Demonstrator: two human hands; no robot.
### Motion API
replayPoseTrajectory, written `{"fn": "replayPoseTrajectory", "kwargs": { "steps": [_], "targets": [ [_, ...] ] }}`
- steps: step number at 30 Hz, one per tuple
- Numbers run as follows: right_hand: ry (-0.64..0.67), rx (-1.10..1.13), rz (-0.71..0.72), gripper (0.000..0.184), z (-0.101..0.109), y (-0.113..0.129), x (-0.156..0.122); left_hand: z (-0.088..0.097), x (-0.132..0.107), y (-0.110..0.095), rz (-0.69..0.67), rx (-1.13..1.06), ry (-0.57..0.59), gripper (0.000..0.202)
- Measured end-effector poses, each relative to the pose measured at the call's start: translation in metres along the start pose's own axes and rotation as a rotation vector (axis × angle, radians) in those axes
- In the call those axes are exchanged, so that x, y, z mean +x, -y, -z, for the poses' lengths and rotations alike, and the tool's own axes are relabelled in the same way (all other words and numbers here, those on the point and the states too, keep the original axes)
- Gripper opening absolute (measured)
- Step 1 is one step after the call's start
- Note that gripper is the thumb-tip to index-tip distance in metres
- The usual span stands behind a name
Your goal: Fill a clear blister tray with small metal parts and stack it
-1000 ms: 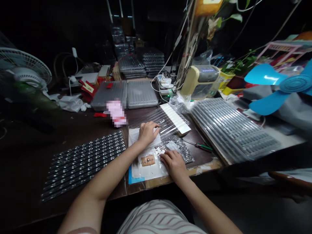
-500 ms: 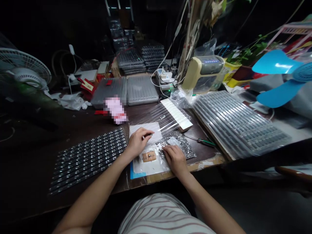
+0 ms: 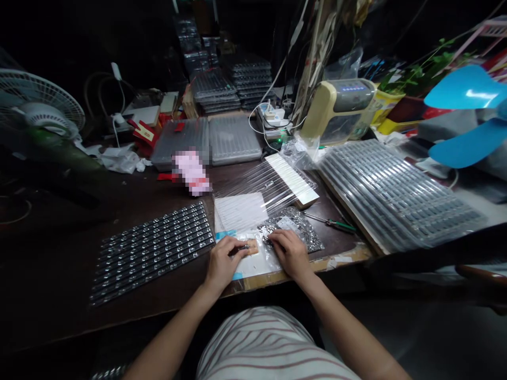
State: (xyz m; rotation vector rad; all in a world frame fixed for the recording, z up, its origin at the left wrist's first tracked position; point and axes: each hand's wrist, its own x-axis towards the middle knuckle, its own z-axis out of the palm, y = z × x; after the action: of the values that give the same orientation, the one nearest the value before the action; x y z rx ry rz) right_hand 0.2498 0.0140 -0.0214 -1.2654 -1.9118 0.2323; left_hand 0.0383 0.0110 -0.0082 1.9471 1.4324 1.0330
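My left hand [image 3: 222, 260] is curled near the table's front edge, pinching a small dark part against a little tan block [image 3: 252, 246] on a white sheet [image 3: 253, 264]. My right hand [image 3: 288, 251] rests just right of the block, fingers bent onto a clear bag of small metal parts [image 3: 301, 227]. Behind both hands lies a white paper pad [image 3: 240, 210] beside a clear plastic tray of long strips [image 3: 273, 184].
A black tray of parts [image 3: 154, 250] lies to the left. A large stack of filled trays [image 3: 400, 195] sits right, with a green screwdriver [image 3: 336, 224] beside it. Fans stand at the far left [image 3: 43, 116] and right [image 3: 467, 116]. More trays and a beige device [image 3: 340, 108] crowd the back.
My left hand drew back from the clear strip tray to the tan block by the front edge, now pinching a small part. My right hand stayed on the bag.
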Motion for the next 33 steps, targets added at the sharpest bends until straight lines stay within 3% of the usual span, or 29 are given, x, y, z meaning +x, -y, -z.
{"fn": "replayPoseTrajectory", "kwargs": {
  "steps": [16, 22, 26, 29, 33],
  "targets": [
    [0.025, -0.04, 0.0, 0.009, -0.001, 0.01, 0.003, -0.005, 0.001, 0.006, -0.019, 0.055, 0.021, 0.006],
    [0.133, -0.056, 0.021, 0.009, -0.024, 0.034, 0.013, -0.001, 0.001, 0.007, -0.034, -0.046, -0.133, 0.007],
    [0.166, -0.12, 0.053, 0.009, -0.033, 0.04, 0.016, 0.001, 0.002, 0.007, -0.034, -0.051, -0.145, 0.009],
    [0.193, -0.181, 0.066, 0.016, -0.028, 0.038, 0.016, 0.002, 0.003, 0.006, -0.026, -0.049, -0.132, 0.01],
    [0.255, -0.326, 0.107, 0.034, -0.006, 0.019, 0.01, 0.002, 0.003, 0.005, -0.011, -0.047, -0.135, 0.01]
  ]
}}
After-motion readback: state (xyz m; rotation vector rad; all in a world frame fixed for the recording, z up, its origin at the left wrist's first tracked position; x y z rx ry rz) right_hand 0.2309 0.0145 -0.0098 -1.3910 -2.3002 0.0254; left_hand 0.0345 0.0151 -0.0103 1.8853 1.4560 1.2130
